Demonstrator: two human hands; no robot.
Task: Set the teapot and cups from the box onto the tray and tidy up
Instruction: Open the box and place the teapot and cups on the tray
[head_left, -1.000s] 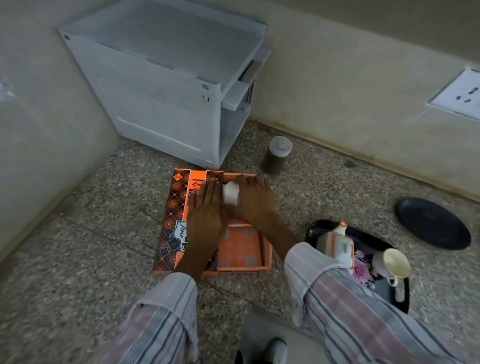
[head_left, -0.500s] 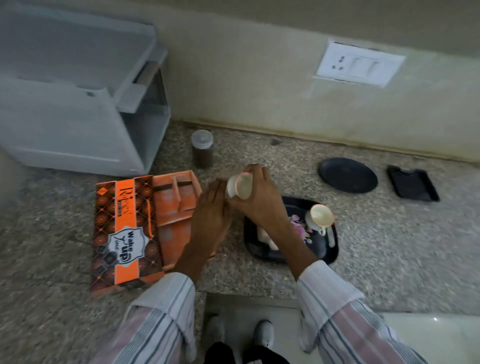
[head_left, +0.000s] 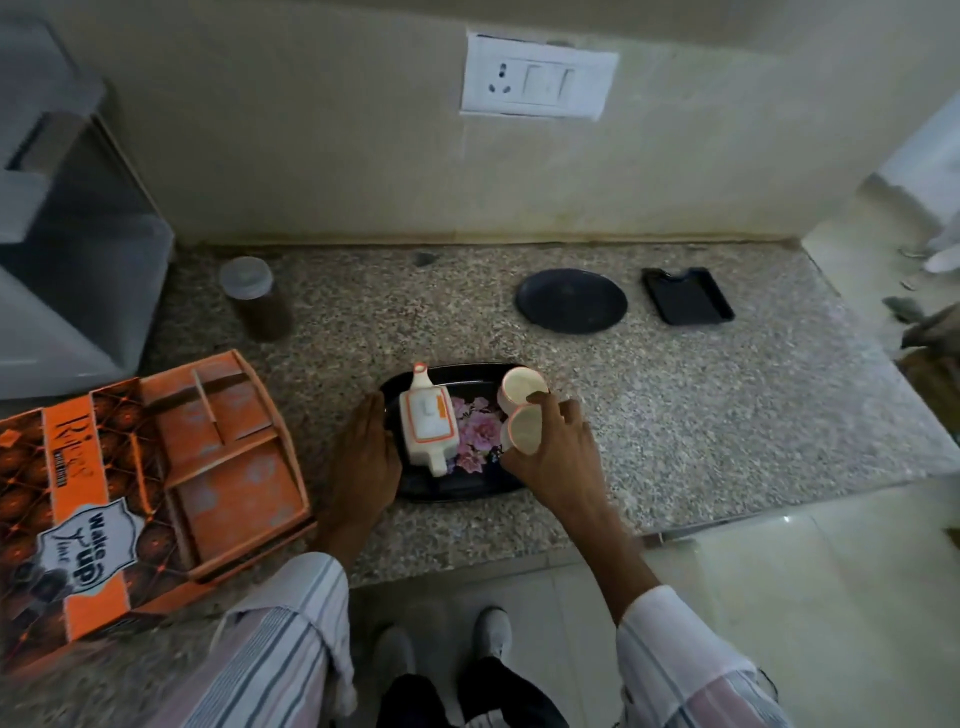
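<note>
While the right hand (head_left: 550, 457) grips the second cup (head_left: 523, 429) from its outer side, fingers curled round the rim and wall, that cup sits tilted with its mouth facing up and left, low over the right end of the black floral tray (head_left: 457, 488). I can't tell if its base touches the tray yet.

Key relation: the first cup (head_left: 522, 387) stands upright just behind it, toward the wall, and the two look like they touch or nearly touch. An index fingertip rests at the first cup's rim. So the free landing spot is on the near side, toward the person, not further back.

The teapot (head_left: 428, 423) occupies the tray's left half, with its long axis running front to back: one end piece points at the wall, the other at the person; which is the spout, I can't tell. Flower print between teapot and cups is the only bare strip.

The left hand (head_left: 363, 457) lies flat and spread, palm down, against the tray's left edge, holding nothing; probably steadying the tray.

My read: the right hand is the one to finish the job. It needs to tip the cup upright and set it down slightly nearer, clear of the first cup. Risk is knocking the first cup.

The orange box (head_left: 156, 488) lies open on the bench (head_left: 727, 415) well left of the tray, compartments look empty, nearer the left hand for closing up.
</note>
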